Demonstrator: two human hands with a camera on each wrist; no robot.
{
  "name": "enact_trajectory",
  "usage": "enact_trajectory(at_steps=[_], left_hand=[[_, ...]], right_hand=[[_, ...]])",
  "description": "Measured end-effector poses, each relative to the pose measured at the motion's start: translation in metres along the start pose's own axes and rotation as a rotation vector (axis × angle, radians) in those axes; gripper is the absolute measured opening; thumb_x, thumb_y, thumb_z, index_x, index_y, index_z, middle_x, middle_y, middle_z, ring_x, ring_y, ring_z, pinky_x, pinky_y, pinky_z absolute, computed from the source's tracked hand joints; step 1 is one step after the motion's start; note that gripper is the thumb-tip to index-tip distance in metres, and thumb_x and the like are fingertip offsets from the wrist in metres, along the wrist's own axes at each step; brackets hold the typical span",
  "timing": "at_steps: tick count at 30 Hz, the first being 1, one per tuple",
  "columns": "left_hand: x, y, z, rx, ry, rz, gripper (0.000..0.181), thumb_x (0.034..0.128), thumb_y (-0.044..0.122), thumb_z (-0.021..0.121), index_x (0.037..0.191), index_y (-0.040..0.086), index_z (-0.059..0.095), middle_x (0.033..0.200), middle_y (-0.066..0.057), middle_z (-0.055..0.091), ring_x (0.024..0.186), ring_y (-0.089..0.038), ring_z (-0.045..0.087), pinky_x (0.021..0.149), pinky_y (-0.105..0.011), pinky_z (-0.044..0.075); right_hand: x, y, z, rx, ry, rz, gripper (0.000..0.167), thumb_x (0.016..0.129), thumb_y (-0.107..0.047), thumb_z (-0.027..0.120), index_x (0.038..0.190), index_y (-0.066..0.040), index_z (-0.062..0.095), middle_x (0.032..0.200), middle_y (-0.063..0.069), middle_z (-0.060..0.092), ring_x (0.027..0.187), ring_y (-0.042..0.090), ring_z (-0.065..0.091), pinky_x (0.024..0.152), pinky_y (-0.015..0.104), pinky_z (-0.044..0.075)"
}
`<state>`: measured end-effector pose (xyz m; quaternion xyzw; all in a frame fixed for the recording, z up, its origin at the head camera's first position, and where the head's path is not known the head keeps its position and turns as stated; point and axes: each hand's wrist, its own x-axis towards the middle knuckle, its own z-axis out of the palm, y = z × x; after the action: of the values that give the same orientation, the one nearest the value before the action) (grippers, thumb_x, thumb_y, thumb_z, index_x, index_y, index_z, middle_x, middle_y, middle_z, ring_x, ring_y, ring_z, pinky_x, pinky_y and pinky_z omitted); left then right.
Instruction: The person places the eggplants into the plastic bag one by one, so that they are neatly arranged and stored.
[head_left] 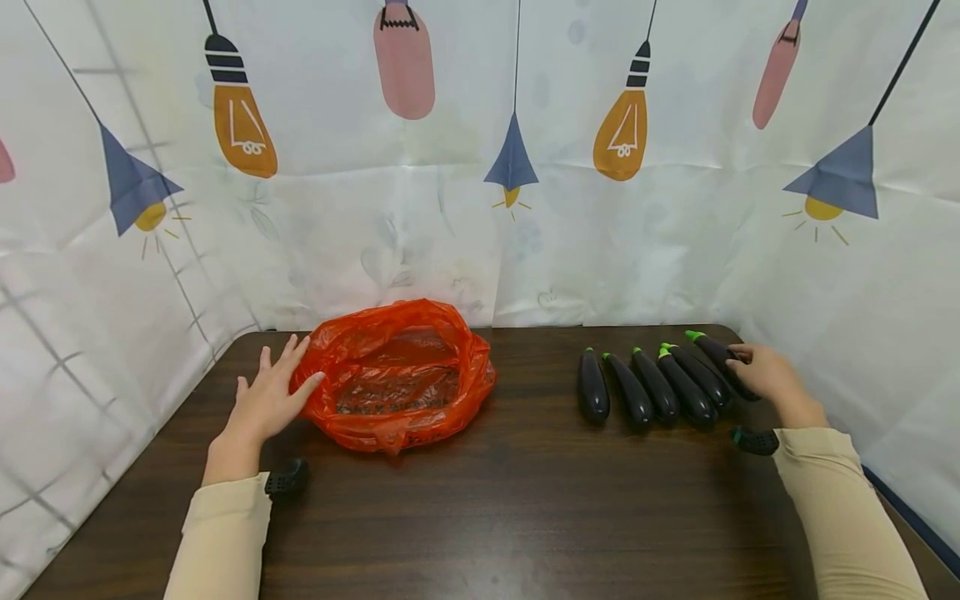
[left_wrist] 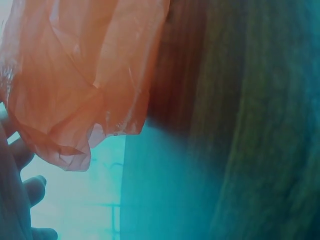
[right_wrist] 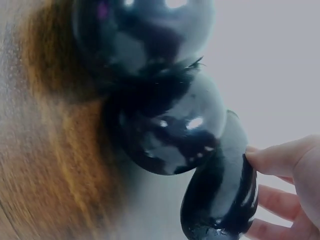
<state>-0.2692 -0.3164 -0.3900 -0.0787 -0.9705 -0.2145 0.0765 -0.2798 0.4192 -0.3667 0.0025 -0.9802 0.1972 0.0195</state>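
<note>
Where the table (head_left: 480, 517) comes nearest to us, we see dark brown wood grain with a soft sheen, and white cloth (head_left: 82, 333) flanks it on both sides. From the near corners come two cream sleeves (head_left: 225, 533), with a dark wrist device (head_left: 288, 478) at each cuff. Further in, we find the left hand (head_left: 262, 408) spread wide, its fingers straight and gripping nothing, lying against the left side of a red plastic bag (head_left: 352, 429). The bag sits on the table with its mouth agape, left of the middle. Well apart from it, the right hand (head_left: 768, 379) pinches the rightmost eggplant (head_left: 716, 354) between thumb and fingers; we cannot tell whether that eggplant is lifted. Five other eggplants (head_left: 652, 385) lie side by side to the left of this hand, their green ends pointing away from us, so the row stands between the bag and the right hand. Beyond the far table edge we see a white backdrop (head_left: 450, 225) with creases, printed with orange bulbs (head_left: 621, 133), blue lampshades (head_left: 512, 158) and pink lamps (head_left: 405, 67)
</note>
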Motion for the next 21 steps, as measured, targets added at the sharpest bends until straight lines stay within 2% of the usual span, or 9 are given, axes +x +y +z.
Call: enact_trajectory(at_steps=[10,17,19,21], left_hand=[[0.002,0.000,0.000,-0.010,0.001,0.002,0.080,0.1062,0.052,0.045,0.166,0.014,0.008,0.169,-0.022,0.004,0.148,-0.058,-0.008,0.100,-0.088,-0.003],[0.002,0.001,-0.001,-0.010,-0.004,0.002,0.080,0.1063,0.052,0.044,0.167,0.015,0.008,0.169,-0.022,0.003,0.148,-0.059,-0.007,0.100,-0.088,-0.003],[0.002,0.001,-0.001,-0.009,-0.005,0.003,0.080,0.1061,0.053,0.044,0.167,0.015,0.008,0.169,-0.021,0.003,0.148,-0.059,-0.007,0.100,-0.088,-0.003],[0.002,0.000,-0.001,-0.011,-0.007,0.003,0.080,0.1060,0.053,0.044,0.167,0.015,0.008,0.169,-0.022,0.004,0.148,-0.058,-0.008,0.100,-0.088,-0.003]], right_hand=[[-0.002,-0.010,-0.011,-0.030,0.006,-0.036,0.050,0.108,-0.017,0.050,0.142,0.019,0.043,0.136,0.048,0.043,0.111,0.063,0.052,0.085,0.069,0.047],[-0.004,-0.026,-0.019,-0.035,-0.012,-0.050,0.050,0.108,-0.016,0.048,0.146,0.016,0.041,0.139,0.047,0.041,0.113,0.063,0.051,0.085,0.068,0.047],[-0.004,-0.032,-0.020,-0.045,-0.009,-0.055,0.049,0.107,-0.014,0.048,0.146,0.015,0.041,0.138,0.047,0.042,0.112,0.062,0.052,0.083,0.067,0.047],[-0.004,-0.038,-0.021,-0.051,-0.008,-0.062,0.049,0.106,-0.014,0.048,0.147,0.014,0.042,0.138,0.047,0.043,0.103,0.058,0.058,0.077,0.061,0.049]])
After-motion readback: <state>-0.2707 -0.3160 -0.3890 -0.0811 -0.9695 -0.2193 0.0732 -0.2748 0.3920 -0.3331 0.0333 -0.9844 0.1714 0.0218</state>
